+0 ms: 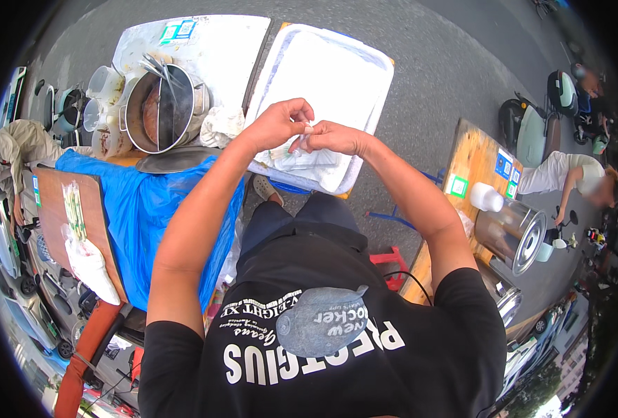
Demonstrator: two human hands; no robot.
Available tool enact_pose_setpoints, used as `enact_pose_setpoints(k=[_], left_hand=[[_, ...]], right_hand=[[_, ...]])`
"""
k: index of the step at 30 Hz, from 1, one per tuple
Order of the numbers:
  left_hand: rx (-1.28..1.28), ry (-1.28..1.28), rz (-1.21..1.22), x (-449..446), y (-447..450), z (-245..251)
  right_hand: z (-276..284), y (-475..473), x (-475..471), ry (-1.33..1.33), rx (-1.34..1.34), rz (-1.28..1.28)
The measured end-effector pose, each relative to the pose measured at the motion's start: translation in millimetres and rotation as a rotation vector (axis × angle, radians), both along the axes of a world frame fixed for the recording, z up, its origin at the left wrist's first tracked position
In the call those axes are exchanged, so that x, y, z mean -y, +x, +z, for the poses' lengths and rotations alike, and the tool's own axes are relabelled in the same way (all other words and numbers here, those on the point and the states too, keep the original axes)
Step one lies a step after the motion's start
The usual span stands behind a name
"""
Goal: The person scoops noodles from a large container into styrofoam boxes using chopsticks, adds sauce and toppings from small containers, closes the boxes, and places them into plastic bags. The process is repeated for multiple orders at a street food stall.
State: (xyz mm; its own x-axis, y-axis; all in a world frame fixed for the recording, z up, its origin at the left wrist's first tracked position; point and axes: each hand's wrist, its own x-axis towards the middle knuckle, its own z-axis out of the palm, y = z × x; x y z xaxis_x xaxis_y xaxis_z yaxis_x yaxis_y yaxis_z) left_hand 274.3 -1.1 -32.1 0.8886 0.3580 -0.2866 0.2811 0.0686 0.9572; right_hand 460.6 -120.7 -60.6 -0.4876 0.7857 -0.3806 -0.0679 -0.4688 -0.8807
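Note:
Both hands meet over a white plastic tray point(340, 78) lined with white. The fingers of my left hand point(283, 124) pinch the gathered top of a clear plastic bag point(309, 157). Against them, my right hand point(335, 138) grips the same bag just below its top. Thin sticks show through the plastic under my fingers, near the tray's near edge; the rest of its contents cannot be made out.
Left of the tray stand a divided steel pot point(158, 109) with tongs, a white cloth point(222, 127), plastic tubs point(105, 83) and a dark round lid point(175, 159). Bagged skewers point(74, 209) lie on a brown board. At right, a wooden table point(463, 157) bears cups and steel canisters point(510, 235). People are nearby.

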Motion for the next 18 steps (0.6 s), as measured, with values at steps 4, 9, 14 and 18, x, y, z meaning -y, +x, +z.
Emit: enact_pose_setpoints(k=[4,9,14,18], left_hand=[[-0.019,-0.216,0.159,8,-13,-10],[-0.228,-0.231,0.093,17,-23,-33],[-0.188,-0.585,0.058,19,-30,-30],[-0.127,-0.580,0.172,25,-36,-36]], right_hand=[[14,-18,9,0.089,0.298,-0.080],[27,-40,29,1.029,0.997,0.004],[19,-51,40,1.146,1.132,-0.204],[8,-58,43,1.142,1.143,-0.340]])
